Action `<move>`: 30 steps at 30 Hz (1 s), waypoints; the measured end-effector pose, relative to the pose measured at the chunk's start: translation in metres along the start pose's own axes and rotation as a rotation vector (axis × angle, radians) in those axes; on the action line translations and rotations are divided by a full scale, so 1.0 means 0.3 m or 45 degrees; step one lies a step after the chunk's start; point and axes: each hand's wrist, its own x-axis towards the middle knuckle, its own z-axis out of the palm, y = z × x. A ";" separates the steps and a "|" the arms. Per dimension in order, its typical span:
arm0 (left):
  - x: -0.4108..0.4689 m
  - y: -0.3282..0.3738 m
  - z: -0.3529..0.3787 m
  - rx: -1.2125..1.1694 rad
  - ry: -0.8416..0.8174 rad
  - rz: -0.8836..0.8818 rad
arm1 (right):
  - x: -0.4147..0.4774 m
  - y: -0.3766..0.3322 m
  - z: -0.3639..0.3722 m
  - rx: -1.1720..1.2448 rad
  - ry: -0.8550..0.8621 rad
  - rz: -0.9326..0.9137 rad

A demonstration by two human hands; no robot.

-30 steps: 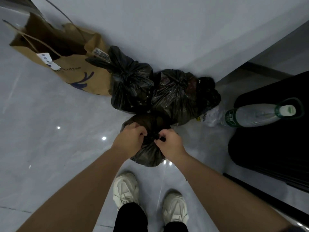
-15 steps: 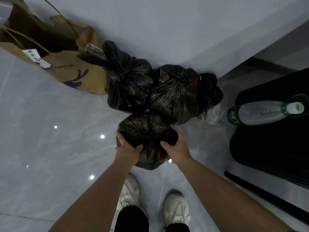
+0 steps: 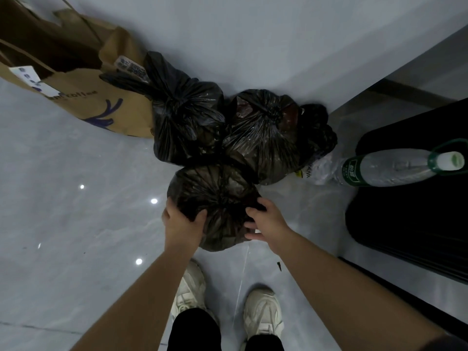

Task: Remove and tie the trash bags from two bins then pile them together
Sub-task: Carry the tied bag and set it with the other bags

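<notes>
Holding the bag: left hand cupped the left side of the nearest round black plastic trash bag, thumb in front, fingers curled round behind.
Other side: right hand had its fingers spread, just touching that bag's right side, not really gripping.
Bag spot: on the glossy grey tile floor, top gathered shut, pushed up against the back-left black plastic bag and the back-right black plastic bag, both tied, by the pale wall.
Left of pile: crumpled brown paper carrier bag with blue print, touching the back-left one.
Right of pile: clear plastic bottle, white cap, lying on its side.
Bottom: off-white sneakers.
</notes>
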 end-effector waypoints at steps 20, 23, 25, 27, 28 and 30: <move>-0.073 0.109 -0.057 -0.185 -0.517 -0.370 | -0.125 -0.027 -0.030 -0.144 0.011 -0.034; -0.145 0.185 -0.101 0.050 -0.456 -0.082 | -0.222 -0.036 -0.036 -0.241 0.013 -0.068; -0.196 0.231 -0.139 0.179 -0.439 0.079 | -0.288 -0.042 -0.031 -0.263 0.010 -0.071; -0.238 0.265 -0.179 0.257 -0.449 0.164 | -0.347 -0.048 -0.027 -0.264 0.009 -0.064; -0.255 0.280 -0.198 0.283 -0.450 0.198 | -0.373 -0.052 -0.024 -0.261 0.007 -0.058; -0.285 0.312 -0.235 0.332 -0.433 0.252 | -0.423 -0.065 -0.019 -0.257 -0.004 -0.055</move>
